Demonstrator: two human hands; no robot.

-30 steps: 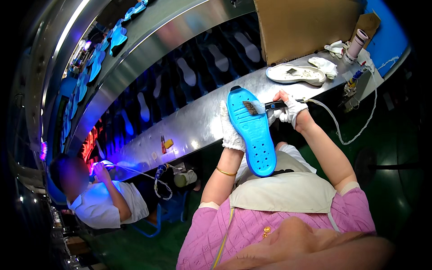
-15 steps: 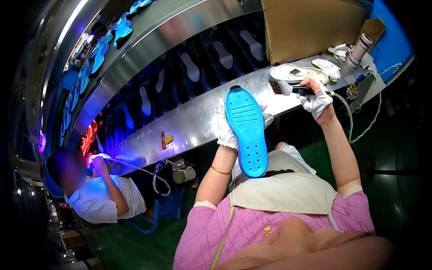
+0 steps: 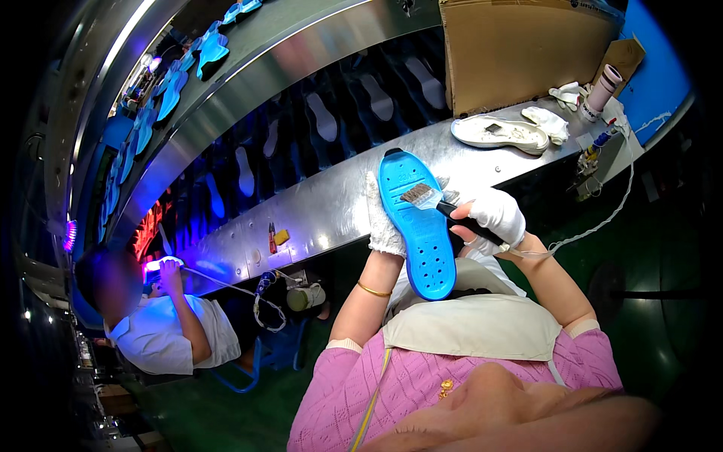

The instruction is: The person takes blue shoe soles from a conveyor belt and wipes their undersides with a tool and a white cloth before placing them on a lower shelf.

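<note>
My left hand, in a white knit glove, grips a blue shoe sole from behind, its fingers partly hidden by the sole. The sole is held up lengthwise in front of me, with grooves across its upper part and several round holes near the lower end. In my right hand, which wears a white glove with bare fingertips, is a black-handled brush. The bristles lie over the upper half of the sole and seem to touch it. A thin white hose trails away from behind the brush handle.
On the metal ledge a white tray holds pale paste, beside white gloves and a pink tumbler. A cardboard box stands behind. Soles lie on the dark conveyor. A co-worker sits at left.
My right hand has brought the brush from beside the white tray over to the left, onto the blue sole. My left hand and the sole have barely shifted.
</note>
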